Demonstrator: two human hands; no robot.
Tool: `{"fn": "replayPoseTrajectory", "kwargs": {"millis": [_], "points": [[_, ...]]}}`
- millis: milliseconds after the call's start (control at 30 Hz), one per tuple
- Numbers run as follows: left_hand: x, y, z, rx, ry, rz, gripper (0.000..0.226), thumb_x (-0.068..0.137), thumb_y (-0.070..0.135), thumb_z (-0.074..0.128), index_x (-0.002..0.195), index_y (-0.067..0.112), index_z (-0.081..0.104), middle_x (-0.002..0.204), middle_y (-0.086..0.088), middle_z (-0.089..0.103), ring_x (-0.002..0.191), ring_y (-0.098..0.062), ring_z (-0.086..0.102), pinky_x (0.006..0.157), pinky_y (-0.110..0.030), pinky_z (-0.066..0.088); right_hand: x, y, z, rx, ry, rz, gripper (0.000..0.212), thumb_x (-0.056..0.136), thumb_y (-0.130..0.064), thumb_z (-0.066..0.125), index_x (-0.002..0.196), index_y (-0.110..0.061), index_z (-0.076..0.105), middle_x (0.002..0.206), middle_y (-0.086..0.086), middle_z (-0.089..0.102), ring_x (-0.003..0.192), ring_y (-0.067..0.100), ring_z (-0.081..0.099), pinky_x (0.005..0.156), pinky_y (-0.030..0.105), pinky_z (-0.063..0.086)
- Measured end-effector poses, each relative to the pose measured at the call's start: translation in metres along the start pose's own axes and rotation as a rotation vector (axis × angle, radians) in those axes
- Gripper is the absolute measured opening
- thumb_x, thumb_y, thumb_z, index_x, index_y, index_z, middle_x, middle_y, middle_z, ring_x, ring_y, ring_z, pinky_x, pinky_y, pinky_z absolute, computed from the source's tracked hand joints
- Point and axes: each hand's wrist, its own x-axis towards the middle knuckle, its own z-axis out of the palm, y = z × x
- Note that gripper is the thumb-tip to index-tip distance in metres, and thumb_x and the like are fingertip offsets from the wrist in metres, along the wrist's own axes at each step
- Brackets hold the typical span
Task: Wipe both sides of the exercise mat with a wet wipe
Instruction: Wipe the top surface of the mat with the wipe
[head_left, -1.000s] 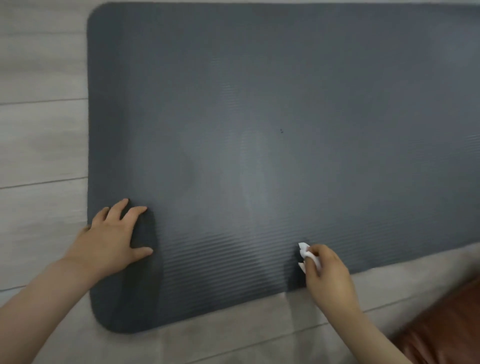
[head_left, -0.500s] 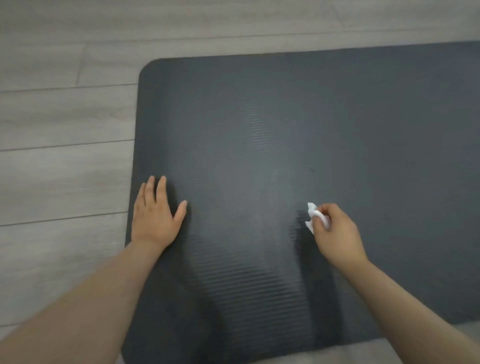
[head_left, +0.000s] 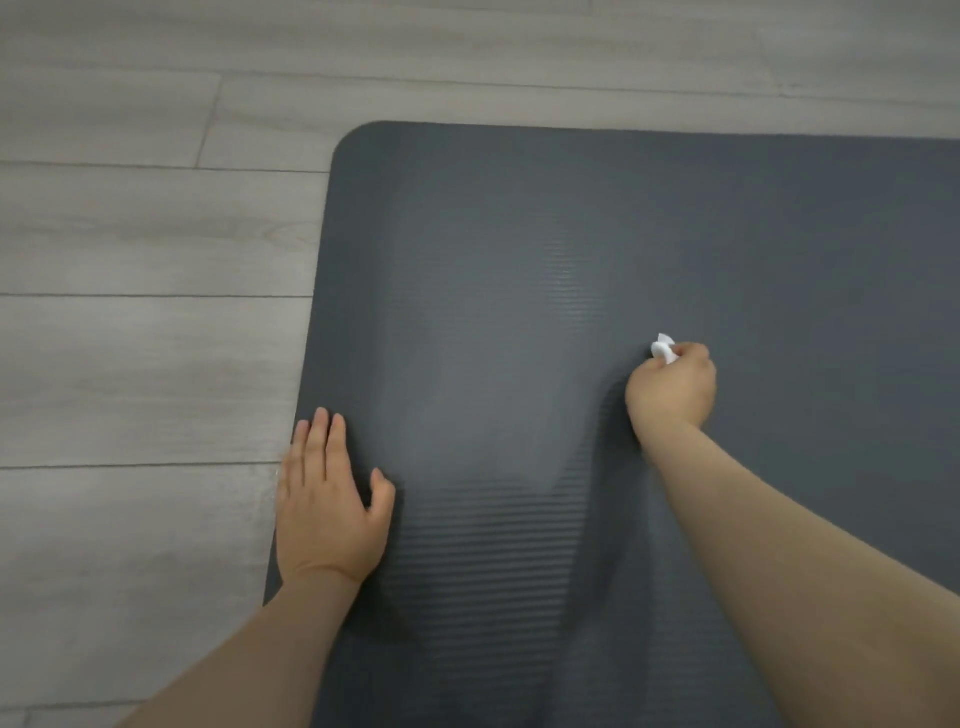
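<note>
A dark grey ribbed exercise mat lies flat on the floor and fills most of the view; its rounded far left corner shows at the top. My left hand rests flat on the mat's left edge, fingers straight and pointing away from me. My right hand is curled around a small crumpled white wet wipe and holds it against the mat near the middle. Only a bit of the wipe sticks out past my fingers.
Light grey wooden floorboards run to the left of the mat and beyond its far edge. My two forearms cross the lower part of the view over the mat.
The view has shifted so the mat's far edge and corner show. My right hand has slid the wipe away from me, from the near edge toward the middle. My left hand's fingers have straightened.
</note>
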Motion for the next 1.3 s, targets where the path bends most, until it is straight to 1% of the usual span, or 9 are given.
{"fn": "replayPoseTrajectory", "kwargs": {"millis": [200,300,433,567,767,867,967,1133,1300], "points": [[0.003,0.003,0.000,0.027,-0.039,-0.023,0.078,0.087,0.046,0.026,0.156,0.009,0.025,0.164,-0.006,0.019,0.153,-0.020,0.008,0.124,-0.041,0.010,-0.064,-0.054,0.059,0.008,-0.068,-0.326,0.022,0.089,-0.006,0.049,0.103,-0.010,0.066,0.113,0.006,0.067,0.103,0.029,0.060,0.087,0.030,0.039],[0.004,0.002,0.000,-0.007,-0.034,-0.029,0.077,0.086,0.044,0.027,0.155,0.009,0.028,0.163,-0.006,0.022,0.152,-0.019,0.010,0.124,-0.039,0.011,-0.149,-0.102,0.112,-0.082,-0.498,-0.931,0.028,0.082,-0.006,0.053,0.105,-0.012,0.068,0.111,0.004,0.066,0.104,0.025,0.060,0.090,0.028,0.039],[0.007,0.002,0.000,-0.045,0.007,-0.033,0.073,0.085,0.040,0.032,0.150,0.006,0.037,0.158,-0.010,0.033,0.149,-0.022,0.020,0.123,-0.040,0.017,-0.159,-0.134,0.131,-0.240,-0.912,-1.136,0.022,0.090,-0.011,0.053,0.111,-0.010,0.057,0.115,0.011,0.060,0.105,0.030,0.056,0.087,0.036,0.041],[0.005,0.002,0.000,-0.038,0.042,-0.010,0.070,0.086,0.036,0.034,0.147,0.003,0.041,0.155,-0.012,0.037,0.147,-0.026,0.027,0.120,-0.045,0.025,-0.071,-0.078,0.084,-0.167,-0.674,-1.108,0.026,0.084,-0.005,0.051,0.104,-0.012,0.065,0.110,0.010,0.068,0.101,0.034,0.062,0.090,0.038,0.047],[0.005,0.004,-0.001,-0.021,0.020,-0.022,0.070,0.085,0.035,0.033,0.147,0.003,0.041,0.155,-0.012,0.038,0.148,-0.025,0.026,0.120,-0.046,0.026,0.030,0.031,-0.037,-0.197,0.001,-0.230,0.025,0.096,-0.022,0.048,0.108,-0.004,0.059,0.110,0.022,0.064,0.101,0.040,0.058,0.087,0.043,0.045],[0.005,0.003,-0.001,-0.021,0.002,-0.026,0.070,0.086,0.036,0.033,0.148,0.004,0.039,0.156,-0.011,0.037,0.149,-0.024,0.024,0.121,-0.046,0.025,0.006,-0.002,-0.004,-0.153,0.046,-0.103,0.024,0.095,-0.019,0.047,0.106,-0.003,0.062,0.110,0.023,0.065,0.102,0.041,0.058,0.085,0.040,0.043],[0.004,0.002,-0.002,-0.033,-0.005,-0.029,0.069,0.086,0.037,0.033,0.147,0.005,0.040,0.155,-0.010,0.037,0.149,-0.023,0.024,0.121,-0.044,0.024,-0.070,-0.075,0.073,-0.039,-0.082,-0.468,0.021,0.088,-0.005,0.052,0.097,-0.004,0.070,0.102,0.019,0.069,0.094,0.038,0.064,0.078,0.036,0.047],[0.007,0.002,0.000,-0.136,0.050,-0.038,0.052,0.084,0.025,0.058,0.132,0.007,0.052,0.146,-0.010,0.045,0.143,-0.027,0.033,0.117,-0.047,0.032,-0.188,-0.151,0.147,-0.221,-0.875,-1.225,0.023,0.091,-0.012,0.050,0.110,-0.010,0.064,0.111,0.011,0.063,0.102,0.032,0.057,0.086,0.037,0.045],[0.005,-0.002,0.000,-0.114,0.064,-0.015,0.060,0.085,0.031,0.041,0.137,0.004,0.050,0.145,-0.008,0.047,0.143,-0.025,0.033,0.117,-0.047,0.033,-0.095,-0.089,0.094,-0.189,-0.597,-1.110,0.018,0.090,-0.009,0.053,0.103,-0.011,0.065,0.105,0.011,0.066,0.096,0.035,0.060,0.083,0.038,0.046]]}}
